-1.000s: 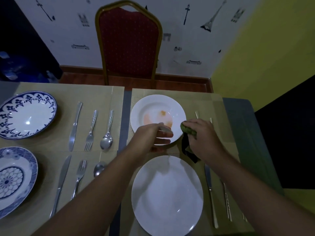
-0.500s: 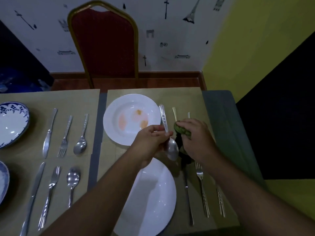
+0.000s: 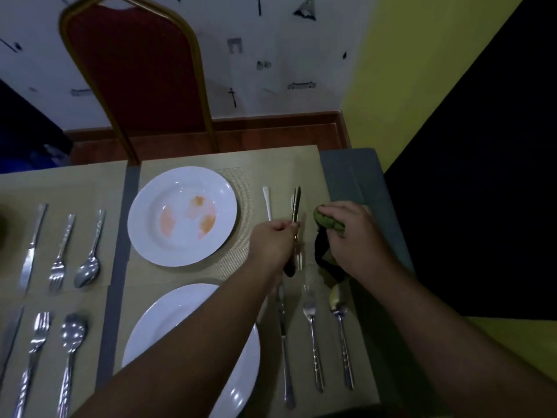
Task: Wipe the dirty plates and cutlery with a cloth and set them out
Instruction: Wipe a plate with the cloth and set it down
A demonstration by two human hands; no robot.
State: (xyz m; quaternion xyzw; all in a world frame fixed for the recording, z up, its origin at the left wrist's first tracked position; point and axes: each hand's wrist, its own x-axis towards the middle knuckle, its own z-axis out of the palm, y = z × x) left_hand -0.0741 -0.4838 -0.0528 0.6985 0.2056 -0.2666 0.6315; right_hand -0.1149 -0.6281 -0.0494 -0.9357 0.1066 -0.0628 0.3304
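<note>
A white plate point(image 3: 180, 215) with orange stains lies on the far placemat. To its right my left hand point(image 3: 272, 242) pinches a spoon point(image 3: 296, 203) by the handle, just above the mat, its bowl end dark and partly hidden below my fingers. Right beside it, my right hand point(image 3: 357, 239) grips a bunched green cloth point(image 3: 328, 221) with a dark part hanging under it. A cutlery handle point(image 3: 267, 200) lies on the mat behind my left hand. A clean white plate point(image 3: 193, 342) sits nearer, partly under my left forearm.
A knife point(image 3: 284, 342), fork point(image 3: 312, 333) and spoon point(image 3: 340, 327) lie right of the near plate. Two more cutlery sets point(image 3: 60, 251) lie on the left mats. A red chair point(image 3: 135, 70) stands behind the table. The table's grey right edge point(image 3: 355, 176) is close to my right hand.
My left hand has carried the spoon from in front of the stained plate to the mat on its right. My right hand with the cloth moved right as well. The view swung right.
</note>
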